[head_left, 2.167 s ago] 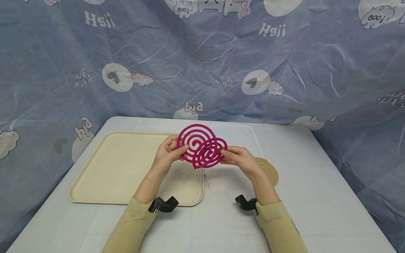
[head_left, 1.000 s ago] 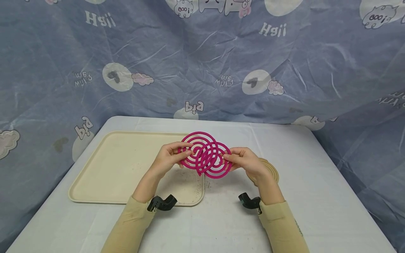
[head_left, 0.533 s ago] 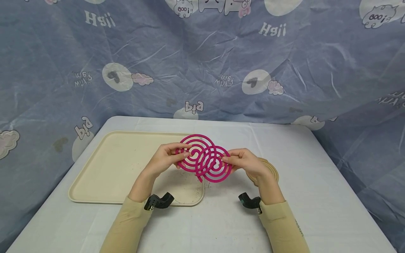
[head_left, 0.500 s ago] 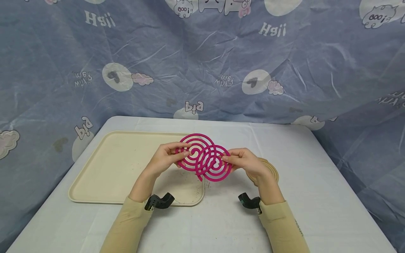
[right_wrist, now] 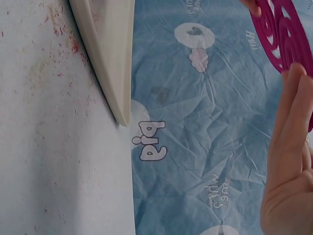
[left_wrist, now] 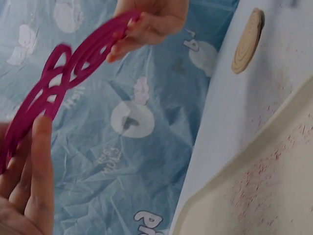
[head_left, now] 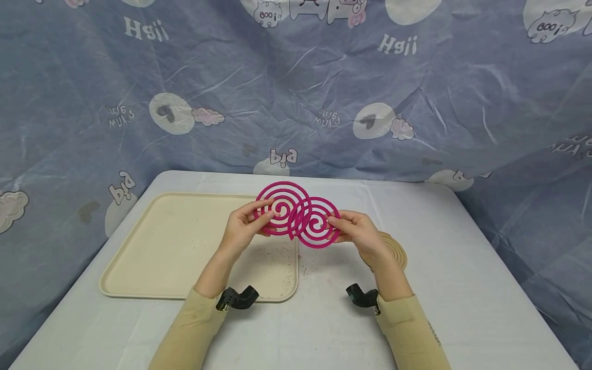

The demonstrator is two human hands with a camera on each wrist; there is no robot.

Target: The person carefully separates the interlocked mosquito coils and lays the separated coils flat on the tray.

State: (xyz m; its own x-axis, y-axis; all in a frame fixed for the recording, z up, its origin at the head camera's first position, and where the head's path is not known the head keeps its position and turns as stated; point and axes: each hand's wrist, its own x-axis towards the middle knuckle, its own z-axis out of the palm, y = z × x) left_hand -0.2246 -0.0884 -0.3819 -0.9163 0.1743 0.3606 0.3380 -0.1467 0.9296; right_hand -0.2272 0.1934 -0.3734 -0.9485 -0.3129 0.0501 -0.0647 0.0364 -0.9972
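Note:
Two flat magenta mosquito coils are held up above the table, partly overlapping and interlaced where they meet. My left hand (head_left: 242, 223) pinches the left coil (head_left: 281, 208) at its outer side between thumb and fingers. On the other side, my right hand (head_left: 361, 234) pinches the right coil (head_left: 316, 223) the same way. In the left wrist view, both coils (left_wrist: 61, 81) appear nearly edge-on, with the right hand (left_wrist: 156, 24) at the far end. The right wrist view catches the right hand's straight fingers (right_wrist: 293, 107) against the magenta rings.
A beige tray (head_left: 176, 246) lies on the left of the white table (head_left: 462, 288), with reddish crumbs (head_left: 302, 267) on its right end and on the cloth beside it. A tan coiled disc (head_left: 396, 252) lies partly behind the right wrist. A patterned blue curtain (head_left: 277, 103) hangs behind.
The coils overlap less than about two seconds ago, the right one having shifted right and turned more face-on. Within the last half second both hands have risen slightly with them.

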